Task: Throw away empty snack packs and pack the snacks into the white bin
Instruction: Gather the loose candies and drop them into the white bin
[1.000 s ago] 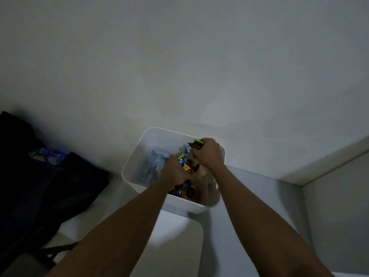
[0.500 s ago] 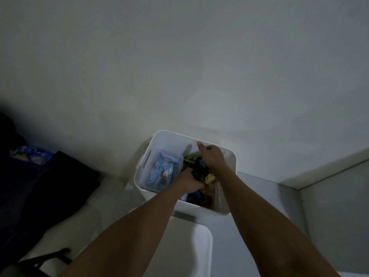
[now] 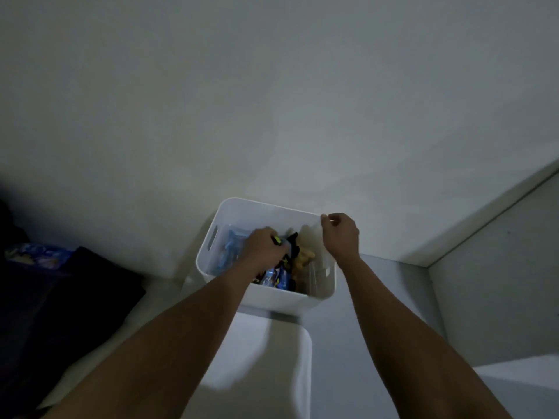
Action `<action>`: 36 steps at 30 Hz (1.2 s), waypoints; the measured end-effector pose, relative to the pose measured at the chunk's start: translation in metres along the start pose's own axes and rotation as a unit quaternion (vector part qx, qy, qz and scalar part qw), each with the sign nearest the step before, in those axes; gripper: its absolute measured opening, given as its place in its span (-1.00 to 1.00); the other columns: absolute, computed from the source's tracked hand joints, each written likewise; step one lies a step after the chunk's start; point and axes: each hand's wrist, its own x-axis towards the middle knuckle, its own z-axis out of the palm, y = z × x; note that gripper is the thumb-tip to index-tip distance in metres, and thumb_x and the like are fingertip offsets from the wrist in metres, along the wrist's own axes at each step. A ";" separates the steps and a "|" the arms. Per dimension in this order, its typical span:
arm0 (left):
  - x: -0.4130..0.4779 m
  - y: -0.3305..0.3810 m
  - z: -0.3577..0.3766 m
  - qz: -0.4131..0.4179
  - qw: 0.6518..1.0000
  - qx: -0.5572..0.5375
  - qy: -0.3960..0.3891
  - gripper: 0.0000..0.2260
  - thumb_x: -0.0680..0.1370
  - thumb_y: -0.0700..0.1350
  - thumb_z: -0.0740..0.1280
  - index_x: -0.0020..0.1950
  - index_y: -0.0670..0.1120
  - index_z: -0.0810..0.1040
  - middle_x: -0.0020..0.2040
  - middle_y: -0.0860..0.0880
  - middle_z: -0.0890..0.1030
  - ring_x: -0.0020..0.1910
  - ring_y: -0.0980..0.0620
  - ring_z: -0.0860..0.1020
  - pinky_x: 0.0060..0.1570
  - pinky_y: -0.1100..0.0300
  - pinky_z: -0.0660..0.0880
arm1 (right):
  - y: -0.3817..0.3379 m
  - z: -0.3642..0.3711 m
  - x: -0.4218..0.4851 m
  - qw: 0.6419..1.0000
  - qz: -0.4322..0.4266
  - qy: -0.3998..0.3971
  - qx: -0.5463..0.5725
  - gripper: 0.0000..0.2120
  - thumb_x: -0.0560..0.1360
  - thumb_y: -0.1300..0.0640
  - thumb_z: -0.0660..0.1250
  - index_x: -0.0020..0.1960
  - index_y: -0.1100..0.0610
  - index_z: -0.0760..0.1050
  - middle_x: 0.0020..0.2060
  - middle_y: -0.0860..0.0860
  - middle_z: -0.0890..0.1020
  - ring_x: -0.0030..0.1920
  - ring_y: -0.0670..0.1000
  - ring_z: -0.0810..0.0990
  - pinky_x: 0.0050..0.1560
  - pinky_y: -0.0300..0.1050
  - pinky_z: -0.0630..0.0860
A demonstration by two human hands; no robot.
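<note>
The white bin (image 3: 266, 211) stands against the wall with its handle slot on the left side. It holds several snack packs: light blue ones (image 3: 231, 247) at the left, dark blue ones (image 3: 276, 278) near the front, a black pack (image 3: 292, 241) and yellowish snacks (image 3: 304, 255) in the middle. My left hand (image 3: 263, 247) reaches down inside the bin, fingers closed around a small pack with a yellow-green edge (image 3: 276, 239). My right hand (image 3: 340, 234) hovers over the bin's right rim, fingers curled, nothing visible in it.
A white rounded surface (image 3: 272, 358) lies just in front of the bin. Dark fabric (image 3: 60, 297) fills the left side, with a blue snack bag (image 3: 39, 257) on it. A grey ledge (image 3: 393, 297) and side wall stand at the right.
My right hand has lifted out of the bin to its right rim. My left hand has pushed deeper among the snacks. The view has shifted, so the bin sits further right.
</note>
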 end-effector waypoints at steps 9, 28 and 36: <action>-0.100 -0.088 -0.027 0.040 0.910 0.164 0.378 -0.73 0.43 0.08 0.45 -0.01 -0.04 0.52 0.03 -0.10 0.53 0.06 -0.21 0.48 0.02 -0.06 0.35 | 0.133 -0.004 -0.112 0.981 0.195 0.011 0.016 -0.64 0.62 0.03 0.26 0.25 0.29 0.53 0.19 0.22 0.61 0.22 0.22 0.56 0.25 0.02 0.45; -0.168 -0.210 0.008 -0.329 0.936 0.099 0.076 -0.26 0.46 0.14 0.41 0.46 -0.27 0.27 0.27 -0.31 0.48 0.22 -0.31 0.49 0.18 -0.07 0.45 | 0.171 0.043 -0.217 0.933 0.286 -0.214 0.038 -0.69 0.34 -0.02 0.61 -0.09 0.16 0.63 -0.23 0.03 0.66 -0.20 0.04 0.64 -0.15 0.02 0.64; -0.187 -0.199 -0.009 -0.301 0.922 0.029 0.240 -0.29 0.44 0.26 0.41 0.32 -0.26 0.37 0.23 -0.28 0.43 0.22 -0.31 0.42 0.13 -0.19 0.42 | 0.151 0.039 -0.232 0.980 0.140 -0.136 0.031 -0.33 0.23 -0.18 0.63 0.13 0.05 0.36 -0.02 -0.04 0.52 0.01 -0.02 0.56 -0.10 -0.15 0.55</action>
